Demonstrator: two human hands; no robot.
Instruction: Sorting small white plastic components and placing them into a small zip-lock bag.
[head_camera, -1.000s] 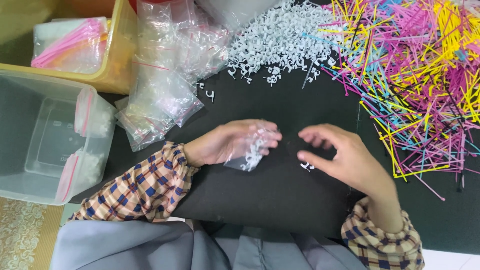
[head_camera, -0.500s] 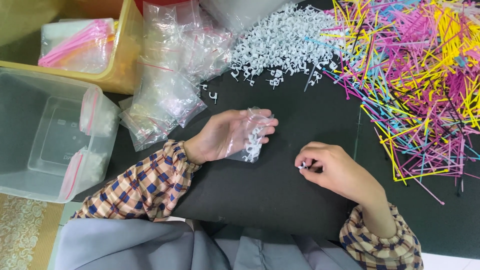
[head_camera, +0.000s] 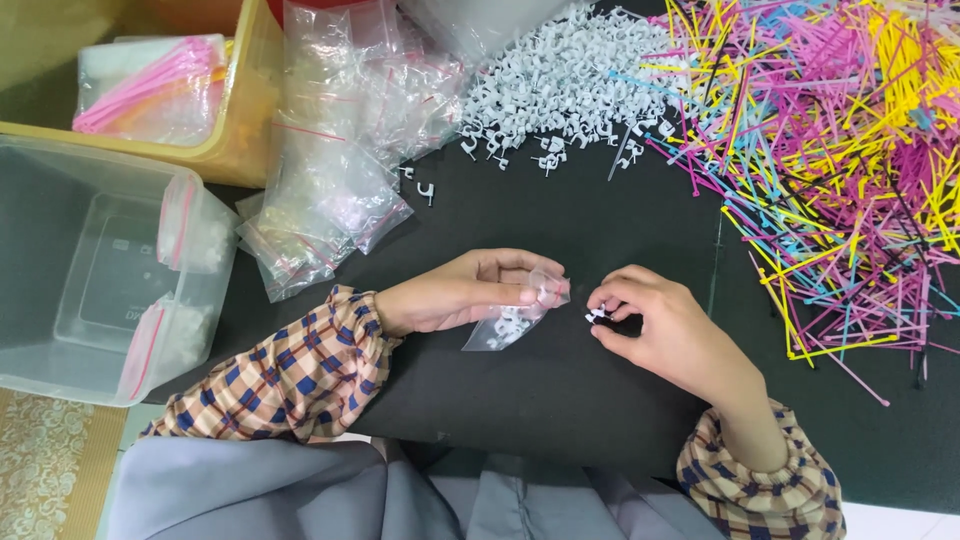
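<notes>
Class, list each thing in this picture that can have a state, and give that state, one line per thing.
Left hand: grip shut on small clear bag.
Small clear bag: held open-mouthed, partly filled with white clips.
Right hand: pinching white clip.
Clear tub: open, two filled bags inside.
Yellow tub: open.
Cable ties: loose, heaped.

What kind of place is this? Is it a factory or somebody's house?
Probably a small packing table, maybe at home. There is a heap of white clips, a pile of coloured ties and a stack of little clear bags. The left hand holds one bag.
</notes>
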